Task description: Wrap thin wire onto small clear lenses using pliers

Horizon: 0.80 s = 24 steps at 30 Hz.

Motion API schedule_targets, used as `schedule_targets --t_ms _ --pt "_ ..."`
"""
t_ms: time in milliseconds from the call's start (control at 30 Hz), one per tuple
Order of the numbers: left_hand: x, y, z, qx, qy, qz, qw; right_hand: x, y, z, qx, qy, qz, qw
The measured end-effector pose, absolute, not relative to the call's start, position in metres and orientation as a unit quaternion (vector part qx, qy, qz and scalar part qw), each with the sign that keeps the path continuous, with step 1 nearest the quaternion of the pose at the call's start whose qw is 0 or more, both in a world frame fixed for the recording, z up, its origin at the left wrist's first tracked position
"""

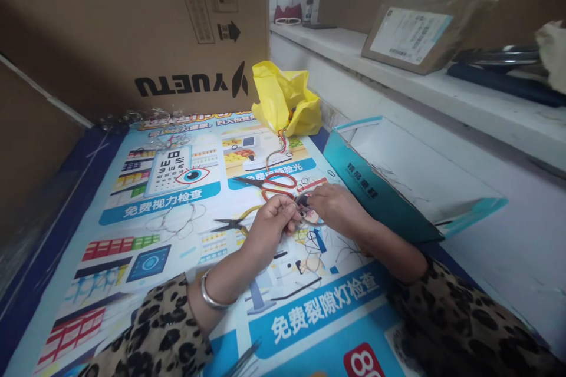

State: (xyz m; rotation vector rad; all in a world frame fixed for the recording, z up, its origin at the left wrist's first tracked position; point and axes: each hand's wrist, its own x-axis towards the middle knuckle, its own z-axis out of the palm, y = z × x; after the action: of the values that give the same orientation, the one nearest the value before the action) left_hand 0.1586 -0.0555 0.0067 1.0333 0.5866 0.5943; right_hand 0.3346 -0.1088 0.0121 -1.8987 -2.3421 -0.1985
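Near the middle of the printed sheet, my left hand is closed in a pinch on a small thing, too small to name. My right hand sits just to its right, fingers closed at a thin cord or wire loop between the hands; what its fingertips hold is partly hidden. Red-handled scissors lie just beyond my hands. Yellow-handled pliers lie left of my left hand, their handles partly behind it. Thin cords lie in loops further left.
A yellow bag with coloured cords at its mouth stands at the back. An open teal box is on the right, below a white ledge with a package. A large cardboard box stands behind.
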Motion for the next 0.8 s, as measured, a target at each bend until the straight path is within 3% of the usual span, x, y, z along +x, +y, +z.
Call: schedule_targets --t_ms 367,533,667,800 --pt "0.158 -0.057 0.007 0.496 0.264 0.269 0.782 0.325 -0.106 0.023 -0.558 -0.821 -0.118 -0.029" --pt "0.159 -0.056 0.008 0.495 0.273 0.264 0.782 0.329 -0.105 0.016 -0.576 -0.810 -0.107 -0.001" --pt "0.159 -0.057 0.010 0.502 0.274 0.263 0.777 0.336 -0.103 0.011 -0.619 -0.780 -0.041 0.087" --pt "0.157 -0.059 0.018 0.526 0.288 0.246 0.761 0.334 -0.106 0.023 -0.634 -0.671 0.188 0.336"
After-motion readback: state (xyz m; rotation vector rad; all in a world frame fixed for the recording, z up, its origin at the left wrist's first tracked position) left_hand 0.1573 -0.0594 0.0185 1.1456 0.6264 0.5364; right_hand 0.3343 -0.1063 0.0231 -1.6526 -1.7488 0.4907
